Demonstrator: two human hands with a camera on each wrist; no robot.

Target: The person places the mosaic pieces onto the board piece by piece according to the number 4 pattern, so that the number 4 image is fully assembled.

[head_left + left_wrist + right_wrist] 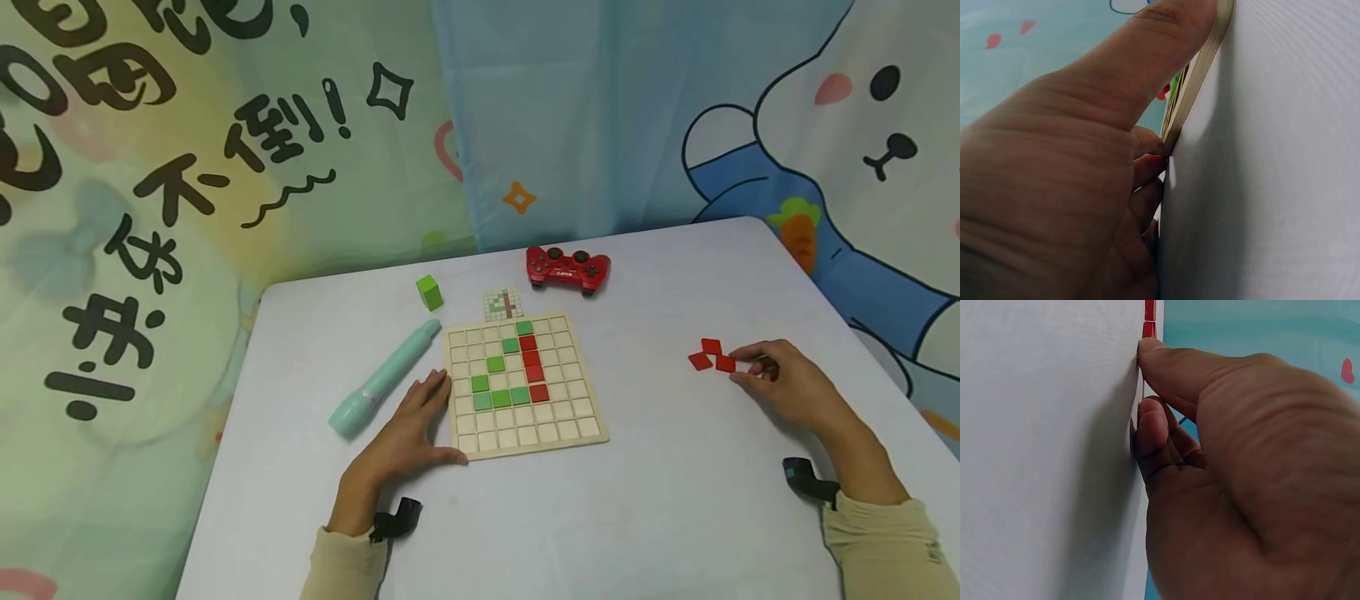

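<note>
A square wooden grid board (529, 457) lies mid-table, bearing several green tiles (501, 398) and a column of red tiles (533, 374) in its cells. My left hand (405, 429) rests against the board's left edge, fingers extended along the side and thumb at the near corner; the left wrist view shows the thumb (1147, 56) touching the wooden rim. Far to the right, my right hand (795, 387) pinches a red tile (725, 364) on the table between thumb and index finger. Two more loose red tiles (701, 361) lie beside it.
A small printed pattern card (502, 305) lies behind the board. Left of it are a green block (430, 292) and a mint-green wand-like cylinder (386, 379). A red game controller (567, 271) sits near the back edge. Printed curtains hang behind the white table (637, 525).
</note>
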